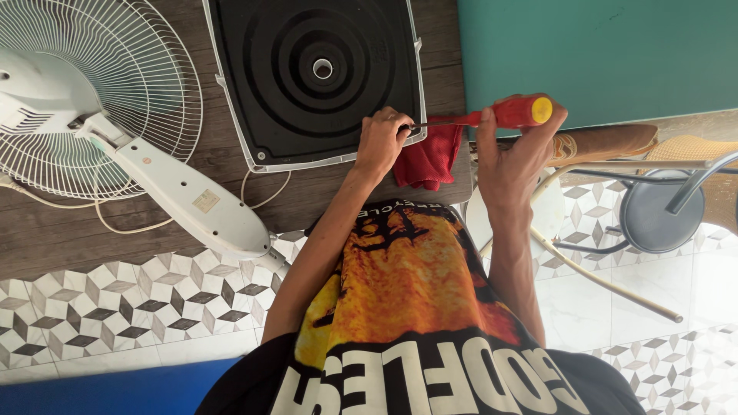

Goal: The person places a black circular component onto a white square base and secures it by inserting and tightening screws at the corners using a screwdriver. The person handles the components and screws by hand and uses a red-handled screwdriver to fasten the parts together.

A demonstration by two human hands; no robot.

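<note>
My right hand [513,157] grips the red handle of a screwdriver [509,113] with a yellow end cap. The tool lies level, its metal shaft pointing left. My left hand [382,141] pinches the shaft near its tip, right at the lower right corner of a square black fan base [315,73] with a white rim. The base lies flat on a dark wooden table [92,230], showing ring-shaped ridges and a centre hole. A crumpled red cloth [427,160] sits under the shaft between my hands.
A white fan [84,92] lies on the table at left, its wire grille up and its stem [184,196] pointing to the table edge, with a pale cable [123,227] beside it. A teal panel [600,54] and a metal stool [653,211] are at right, over patterned floor tiles [115,307].
</note>
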